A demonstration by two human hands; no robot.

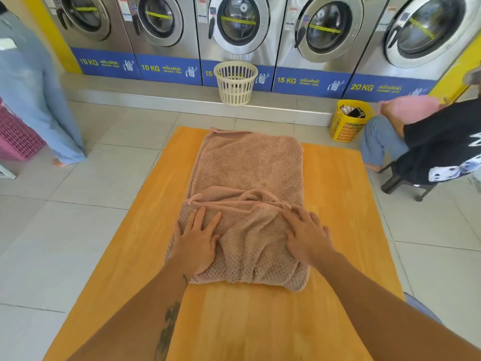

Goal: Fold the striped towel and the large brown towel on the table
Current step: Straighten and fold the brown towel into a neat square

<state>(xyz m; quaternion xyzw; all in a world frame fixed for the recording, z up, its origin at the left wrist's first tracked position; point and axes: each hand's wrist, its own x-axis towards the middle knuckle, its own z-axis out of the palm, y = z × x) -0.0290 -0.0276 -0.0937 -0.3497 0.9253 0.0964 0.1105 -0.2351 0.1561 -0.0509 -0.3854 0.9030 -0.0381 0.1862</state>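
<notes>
Pressing open-palmed, left hand and right hand lie on brown towel, wrinkled between them; bare table outside each.

A row of steel washing machines lines the far wall. A cream basket stands on the ledge before them, and a yellow basket of clothes sits on the tiled floor. A pink basket shows at left beside a standing person. A seated person is at right.

The brown towel is nubby matt cloth, the table smooth, seemingly wooden, the washers glossy metal.
</notes>
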